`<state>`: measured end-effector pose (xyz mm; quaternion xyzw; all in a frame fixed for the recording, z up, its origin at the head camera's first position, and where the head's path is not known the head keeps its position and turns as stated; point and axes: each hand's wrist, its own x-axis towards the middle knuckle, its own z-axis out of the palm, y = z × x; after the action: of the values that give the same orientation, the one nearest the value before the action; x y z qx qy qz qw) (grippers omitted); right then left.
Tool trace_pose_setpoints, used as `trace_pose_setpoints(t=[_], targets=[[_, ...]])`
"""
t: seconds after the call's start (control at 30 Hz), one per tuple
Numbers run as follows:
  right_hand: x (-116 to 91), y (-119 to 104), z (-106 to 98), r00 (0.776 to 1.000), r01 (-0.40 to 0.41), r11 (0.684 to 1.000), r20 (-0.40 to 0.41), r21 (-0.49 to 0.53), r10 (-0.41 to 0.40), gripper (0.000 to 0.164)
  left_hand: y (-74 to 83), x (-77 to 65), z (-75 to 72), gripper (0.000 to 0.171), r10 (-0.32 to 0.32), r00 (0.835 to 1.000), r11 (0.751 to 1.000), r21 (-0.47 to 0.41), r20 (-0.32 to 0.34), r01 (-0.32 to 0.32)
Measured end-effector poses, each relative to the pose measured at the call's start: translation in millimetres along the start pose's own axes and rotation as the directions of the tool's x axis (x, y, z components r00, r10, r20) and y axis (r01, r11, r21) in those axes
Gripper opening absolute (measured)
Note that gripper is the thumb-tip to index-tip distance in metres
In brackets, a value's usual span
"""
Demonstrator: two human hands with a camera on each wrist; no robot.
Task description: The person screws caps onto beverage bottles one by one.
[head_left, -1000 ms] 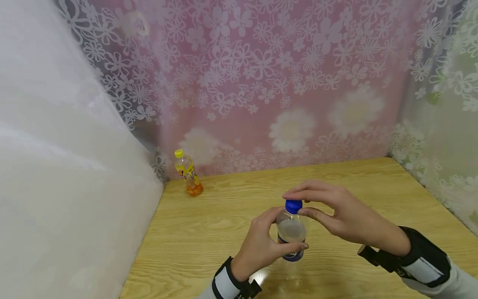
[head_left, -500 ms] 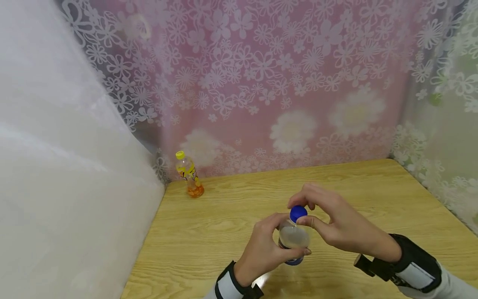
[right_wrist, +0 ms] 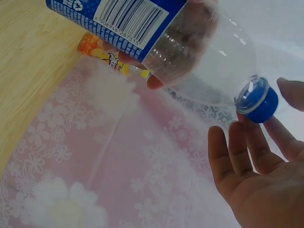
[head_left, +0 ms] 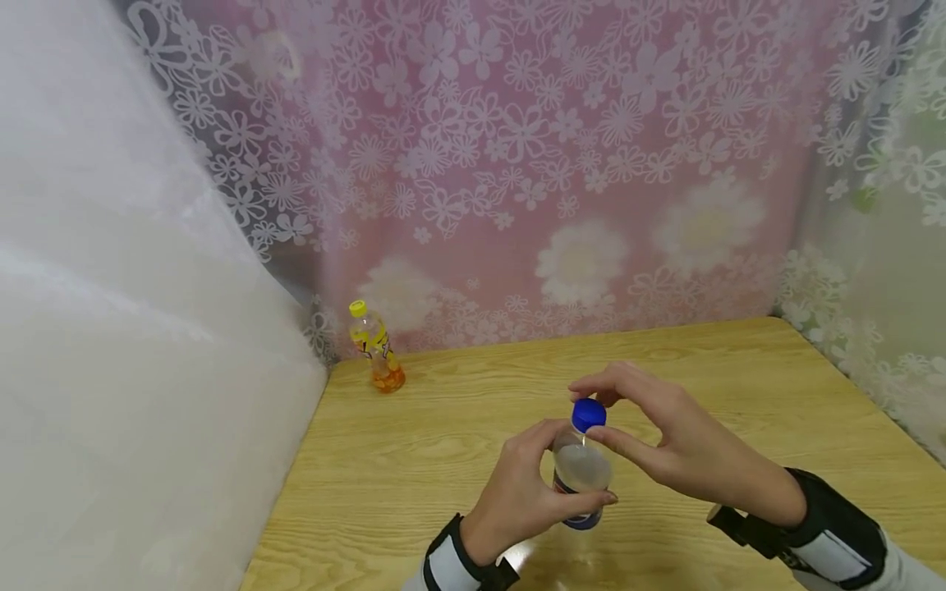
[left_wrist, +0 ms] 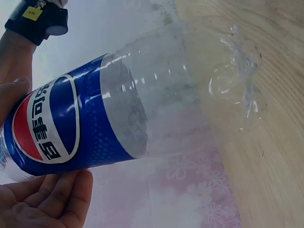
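Observation:
My left hand [head_left: 517, 488] grips a clear plastic Pepsi bottle [head_left: 584, 466] around its middle, with the thumb across the front. A blue label [left_wrist: 61, 118] wraps the bottle. Above it, the thumb and fingers of my right hand [head_left: 668, 435] pinch the blue bottle cap [head_left: 589, 416], which sits on the neck. From the right wrist, the cap [right_wrist: 261, 102] shows between fingertips on one side and the thumb close by on the other. Whether the bottle's base touches the table cannot be told.
A yellow-capped bottle [head_left: 377, 353] with some orange at its base stands at the table's back left corner. The wood-grain table [head_left: 414, 460] meets a pink floral curtain [head_left: 473, 205] behind, and a white sheet [head_left: 148, 328] hangs at left.
The bottle has shifted slightly right and toward me. My right fingers curled round the cap half a second ago, and now they reach out straighter over it.

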<state>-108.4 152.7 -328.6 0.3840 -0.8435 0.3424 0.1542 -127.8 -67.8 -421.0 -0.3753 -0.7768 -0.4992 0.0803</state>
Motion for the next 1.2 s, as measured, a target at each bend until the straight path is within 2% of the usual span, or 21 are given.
trace_pose_setpoints(t=[0.1,0.17,0.27,0.33,0.43,0.53,0.63,0.73,0.83,0.93,1.03,1.1,1.2], targets=[[-2.5,-0.5,-3.7,1.000,0.000,1.000,-0.001,-0.028,0.000,0.060,-5.7,4.6,-11.6,0.058,-0.015,1.000,1.000,0.002,-0.015,0.015],[-5.5,0.2,-6.4,1.000,-0.001,0.999,-0.008,-0.044,0.000,0.063,-15.1,10.1,-24.3,0.053,-0.037,0.998,0.999,0.031,-0.051,0.038],[-11.7,2.5,-9.6,1.000,0.010,0.997,-0.004,-0.075,-0.010,0.065,-36.2,21.4,-49.6,0.055,-0.120,0.985,0.990,0.058,-0.126,0.128],[-16.5,4.2,-10.5,1.000,0.019,0.995,0.007,-0.094,-0.019,0.064,-52.7,29.8,-69.3,0.059,-0.194,0.963,0.975,0.075,-0.185,0.211],[-23.5,6.1,-9.9,0.999,0.028,0.995,0.025,-0.096,-0.025,0.061,-79.4,43.2,-101.2,0.066,-0.281,0.921,0.948,0.071,-0.271,0.310],[-29.7,6.9,-9.0,0.999,0.036,0.994,0.029,-0.099,-0.033,0.061,-107.5,54.4,-130.7,0.065,-0.300,0.885,0.927,0.112,-0.357,0.359],[-34.7,6.3,-8.9,0.998,0.068,0.990,0.027,-0.125,-0.065,0.063,-134.4,61.2,-151.7,0.064,-0.286,0.850,0.894,0.196,-0.441,0.402],[-38.8,4.8,-9.0,0.997,0.079,0.985,0.031,-0.151,-0.075,0.065,-158.1,64.9,-163.5,0.066,-0.290,0.819,0.861,0.239,-0.495,0.450],[-41.2,4.1,-7.9,0.997,0.076,0.984,0.028,-0.159,-0.073,0.066,-178.4,63.9,-169.6,0.070,-0.320,0.787,0.840,0.226,-0.527,0.493],[-43.1,4.0,-5.4,0.996,0.089,0.984,0.023,-0.154,-0.087,0.064,-192.0,58.4,-173.4,0.075,-0.360,0.745,0.819,0.192,-0.562,0.540],[-45.9,3.8,-3.2,0.997,0.077,0.988,0.026,-0.135,-0.075,0.061,-199.5,53.2,-175.4,0.076,-0.385,0.709,0.800,0.170,-0.590,0.576],[-47.6,4.1,-2.3,0.998,0.059,0.991,0.034,-0.118,-0.056,0.060,-201.7,51.0,-176.0,0.077,-0.393,0.696,0.787,0.172,-0.601,0.593],[-48.8,4.8,-1.4,0.999,0.038,0.993,0.041,-0.109,-0.033,0.060,-203.8,49.6,-175.3,0.079,-0.404,0.690,0.768,0.187,-0.600,0.613]])
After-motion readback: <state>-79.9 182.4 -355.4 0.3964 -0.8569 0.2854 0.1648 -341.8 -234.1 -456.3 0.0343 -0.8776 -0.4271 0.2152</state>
